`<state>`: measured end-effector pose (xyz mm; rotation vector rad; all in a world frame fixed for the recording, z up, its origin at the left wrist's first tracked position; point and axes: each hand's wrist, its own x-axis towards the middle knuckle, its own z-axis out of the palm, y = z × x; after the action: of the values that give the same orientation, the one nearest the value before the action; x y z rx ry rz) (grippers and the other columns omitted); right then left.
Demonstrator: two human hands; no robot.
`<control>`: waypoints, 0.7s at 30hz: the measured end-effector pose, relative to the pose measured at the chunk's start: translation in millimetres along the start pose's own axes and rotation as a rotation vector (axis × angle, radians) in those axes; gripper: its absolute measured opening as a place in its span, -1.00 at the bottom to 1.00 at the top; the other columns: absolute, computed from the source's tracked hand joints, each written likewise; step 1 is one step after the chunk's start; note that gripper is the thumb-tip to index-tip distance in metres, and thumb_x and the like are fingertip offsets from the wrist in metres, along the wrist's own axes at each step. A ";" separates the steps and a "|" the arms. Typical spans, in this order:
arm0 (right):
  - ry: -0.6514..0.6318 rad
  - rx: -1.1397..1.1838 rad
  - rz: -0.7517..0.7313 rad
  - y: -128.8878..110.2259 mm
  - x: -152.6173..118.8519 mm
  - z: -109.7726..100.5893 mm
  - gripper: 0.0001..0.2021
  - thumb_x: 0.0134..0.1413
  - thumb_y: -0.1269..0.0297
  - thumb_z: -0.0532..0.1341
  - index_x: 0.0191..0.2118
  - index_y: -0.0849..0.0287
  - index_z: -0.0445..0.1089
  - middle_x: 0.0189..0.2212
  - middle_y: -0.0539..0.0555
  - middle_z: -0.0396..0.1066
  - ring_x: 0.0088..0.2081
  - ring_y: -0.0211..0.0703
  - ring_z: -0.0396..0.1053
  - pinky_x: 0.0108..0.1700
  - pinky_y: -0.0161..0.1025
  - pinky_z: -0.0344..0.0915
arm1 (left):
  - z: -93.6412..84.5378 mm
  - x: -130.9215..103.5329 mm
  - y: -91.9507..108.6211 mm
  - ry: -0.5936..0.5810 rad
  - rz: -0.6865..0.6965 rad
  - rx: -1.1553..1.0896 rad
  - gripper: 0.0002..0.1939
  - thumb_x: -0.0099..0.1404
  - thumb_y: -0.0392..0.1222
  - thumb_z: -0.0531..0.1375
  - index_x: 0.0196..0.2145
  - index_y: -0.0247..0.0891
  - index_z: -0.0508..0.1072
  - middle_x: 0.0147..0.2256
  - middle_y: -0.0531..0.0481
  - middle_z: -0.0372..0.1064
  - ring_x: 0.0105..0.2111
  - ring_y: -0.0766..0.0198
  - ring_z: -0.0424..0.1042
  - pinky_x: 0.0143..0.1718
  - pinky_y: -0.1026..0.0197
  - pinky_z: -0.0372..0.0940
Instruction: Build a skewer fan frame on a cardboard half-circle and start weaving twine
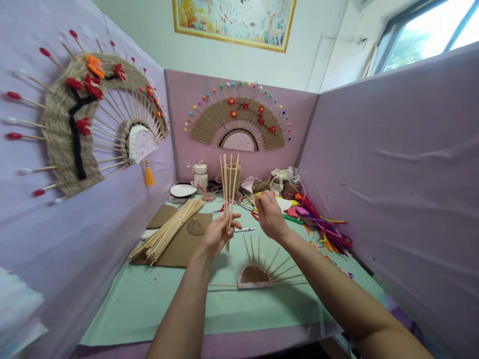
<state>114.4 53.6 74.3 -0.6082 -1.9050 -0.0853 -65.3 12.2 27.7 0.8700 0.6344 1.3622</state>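
Observation:
My left hand (219, 232) is wrapped round several thin wooden sticks (229, 187), held upright over the table's middle. To its right, my right hand (270, 214) is raised with its fingers pressed together; whether anything is between them is too small to tell. Below the hands, a brown half-circle piece (255, 275) with a pale pink rim lies on the green cloth. Thin sticks fan out from it, mostly upward and to the right, and one points left. My right forearm hides part of that side.
A stick bundle (174, 229) lies on brown cardboard (187, 247) at the left. Colourful pipe cleaners (331, 232) lie at the right. A white jar (200, 175) and twine stand at the back. Finished fans (209, 122) hang on the partitions.

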 end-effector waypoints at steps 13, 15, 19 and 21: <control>-0.211 0.648 0.736 -14.2 17.3 44.1 -0.66 -0.04 -0.03 0.30 -0.39 0.17 0.34 -0.60 -0.11 0.22 -0.57 -0.35 0.12 -0.51 -0.35 0.12 | 1.1 1.0 -1.8 -0.028 0.014 0.031 -0.54 0.12 0.08 0.34 -0.24 -0.42 0.51 -0.50 -0.14 0.44 -0.63 0.49 0.09 -0.58 0.35 -0.12; -0.231 0.720 0.809 -18.0 18.7 47.7 -0.65 -0.15 0.01 0.37 -0.39 0.20 0.40 -0.56 -0.06 0.31 -0.53 -0.33 0.21 -0.47 -0.35 0.19 | 1.4 1.4 -2.7 -0.031 0.024 0.035 -0.58 0.15 0.05 0.32 -0.26 -0.42 0.50 -0.50 -0.14 0.43 -0.63 0.48 0.08 -0.59 0.34 -0.12; -0.212 0.798 0.885 -20.4 19.3 52.3 -0.64 -0.24 0.02 0.40 -0.46 0.22 0.40 -0.54 -0.02 0.38 -0.49 -0.31 0.27 -0.41 -0.32 0.30 | 2.0 2.0 -2.7 -0.036 0.027 0.039 -0.61 0.15 0.03 0.33 -0.29 -0.41 0.48 -0.51 -0.12 0.42 -0.63 0.49 0.08 -0.59 0.35 -0.11; -0.218 0.805 0.894 -21.5 19.9 52.1 -0.65 -0.24 0.02 0.39 -0.48 0.22 0.39 -0.56 -0.04 0.36 -0.50 -0.32 0.26 -0.40 -0.31 0.32 | 1.5 2.0 -2.3 -0.033 0.026 0.044 -0.61 0.14 0.03 0.34 -0.31 -0.41 0.47 -0.51 -0.11 0.42 -0.64 0.49 0.08 -0.59 0.35 -0.11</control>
<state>55.0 59.8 74.9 -0.8459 -1.5124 1.2887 -62.5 14.0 26.8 0.9369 0.6310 1.3586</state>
